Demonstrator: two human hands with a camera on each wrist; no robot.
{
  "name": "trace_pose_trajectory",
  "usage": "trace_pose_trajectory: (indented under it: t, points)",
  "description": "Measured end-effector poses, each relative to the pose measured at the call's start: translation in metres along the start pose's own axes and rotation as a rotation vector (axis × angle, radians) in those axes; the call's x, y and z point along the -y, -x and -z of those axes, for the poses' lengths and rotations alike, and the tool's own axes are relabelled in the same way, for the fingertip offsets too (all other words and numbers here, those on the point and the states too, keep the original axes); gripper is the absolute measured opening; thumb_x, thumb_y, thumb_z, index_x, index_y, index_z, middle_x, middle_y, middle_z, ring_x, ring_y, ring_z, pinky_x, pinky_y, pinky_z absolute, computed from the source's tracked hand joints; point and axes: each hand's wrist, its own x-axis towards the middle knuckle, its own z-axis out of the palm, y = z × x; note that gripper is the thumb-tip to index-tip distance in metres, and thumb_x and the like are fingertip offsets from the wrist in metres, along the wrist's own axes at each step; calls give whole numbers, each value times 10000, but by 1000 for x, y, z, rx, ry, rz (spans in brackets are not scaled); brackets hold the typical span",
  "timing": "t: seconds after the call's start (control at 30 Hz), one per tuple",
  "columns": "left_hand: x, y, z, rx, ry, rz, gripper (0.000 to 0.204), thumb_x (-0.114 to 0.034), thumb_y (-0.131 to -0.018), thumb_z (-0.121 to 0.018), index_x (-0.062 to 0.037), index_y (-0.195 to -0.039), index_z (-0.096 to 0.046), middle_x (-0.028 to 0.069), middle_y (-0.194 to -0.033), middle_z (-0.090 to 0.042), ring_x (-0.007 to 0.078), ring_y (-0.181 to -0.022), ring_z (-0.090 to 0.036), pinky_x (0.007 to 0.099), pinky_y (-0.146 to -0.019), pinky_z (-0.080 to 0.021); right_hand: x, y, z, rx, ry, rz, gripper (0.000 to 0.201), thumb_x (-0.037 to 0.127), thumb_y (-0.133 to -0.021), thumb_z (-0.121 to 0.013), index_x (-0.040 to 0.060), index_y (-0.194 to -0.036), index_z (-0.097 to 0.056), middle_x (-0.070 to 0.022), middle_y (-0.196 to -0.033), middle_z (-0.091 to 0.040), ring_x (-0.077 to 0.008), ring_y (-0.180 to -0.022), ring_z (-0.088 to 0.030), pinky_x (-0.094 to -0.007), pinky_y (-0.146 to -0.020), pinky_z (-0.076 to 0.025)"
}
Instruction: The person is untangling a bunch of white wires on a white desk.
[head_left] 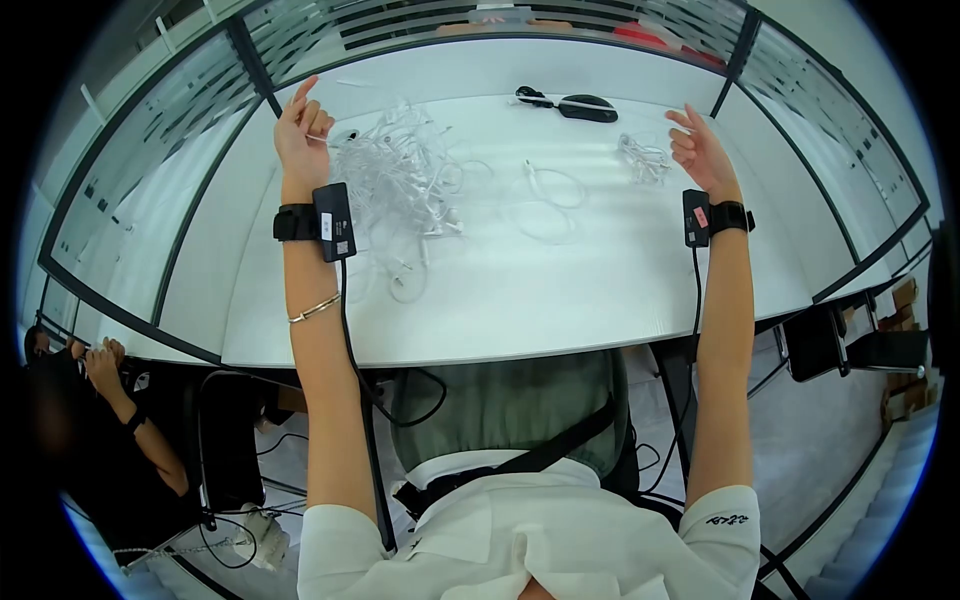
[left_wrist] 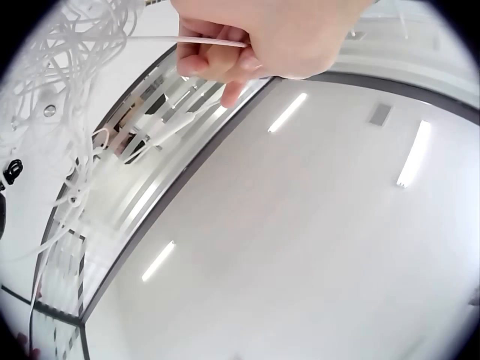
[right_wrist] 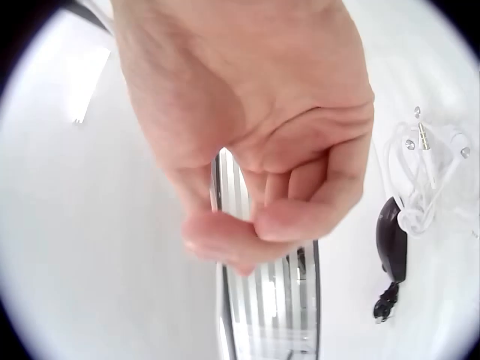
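Observation:
My left hand is raised at the left edge of a big tangle of white earphone cables. Its curled fingers grip a white earphone cable that runs to the tangle in the left wrist view; the index finger points outward. A slim white piece shows just beyond the fingertips. On the right, my right hand hovers palm inward with loosely bent fingers and nothing in them. Beside it lies a small bundle of white earphones, whose metal plug shows in the right wrist view.
A black computer mouse with its cord wound up lies at the back of the white table. A single white cable is looped mid-table. Glass-topped partitions enclose the sides and back. Another person's arm shows at lower left.

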Motion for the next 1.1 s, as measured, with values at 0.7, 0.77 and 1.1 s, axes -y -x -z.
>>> trace_pose_trajectory:
  t: [0.7,0.77,1.1]
  points:
    - [5,20,-59,411,-198,42,403,-186,-914,-511,30,-1254,-497,-67,-577,-274,38,-526,-260,202,-558,-276,-17,-95,-123,3,-484,487,293,186,-971,-511,-13,-1179,-562,-35,-961,-561,-112,-875,-530,-220,-789,-459]
    - [12,23,-66,350,-316,-60,365,-176,-894,-520,-22,-1224,-551,-64,-577,-339,40,-537,-316,213,-570,-285,-2,-83,-149,171,-259,374,324,272,-988,-479,1,-1136,-579,4,-833,-518,-80,-745,-483,-202,-697,-419]
    - [40,50,-91,533,-606,-79,471,-163,-820,-671,-60,-1255,-522,-18,-788,-541,102,-800,-501,253,-804,-402,-76,-27,-231,633,386,-82,485,381,-966,-448,126,-555,-419,58,-557,-318,-63,-502,-233,-236,-475,-194]
